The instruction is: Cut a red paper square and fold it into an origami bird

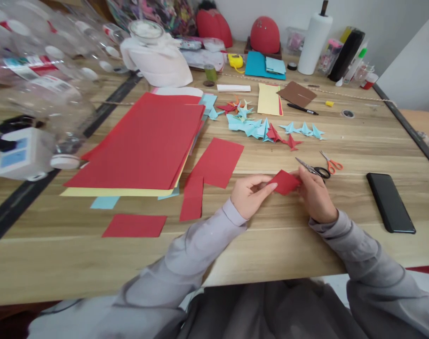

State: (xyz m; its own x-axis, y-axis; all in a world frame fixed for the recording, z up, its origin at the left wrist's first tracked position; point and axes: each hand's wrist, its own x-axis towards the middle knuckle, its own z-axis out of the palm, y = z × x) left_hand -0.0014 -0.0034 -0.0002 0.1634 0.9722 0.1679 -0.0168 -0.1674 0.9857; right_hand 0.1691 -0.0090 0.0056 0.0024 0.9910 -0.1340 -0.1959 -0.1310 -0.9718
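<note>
A small red paper square (284, 182), turned corner-up like a diamond, is held between my two hands above the table. My left hand (251, 194) pinches its left corner, thumb on top. At the right corner my right hand (316, 194) grips it with fingertips; some of those fingers are hidden. Just beyond the right hand lie black-handled scissors (318, 171) and small orange-handled scissors (332, 163). Left of my hands rest a red paper sheet (219, 162), a narrow red strip (192, 198) and a red rectangle (134, 226). Folded blue paper cranes (251, 126) and red ones (276, 134) sit farther back.
A stack of red sheets (140, 136) covers the left middle. Clear plastic bottles (64, 113) crowd the far left beside a white box (26, 153). A black phone (391, 202) lies at right. A black pen (302, 109), brown paper (297, 93) and yellow paper (269, 99) lie behind.
</note>
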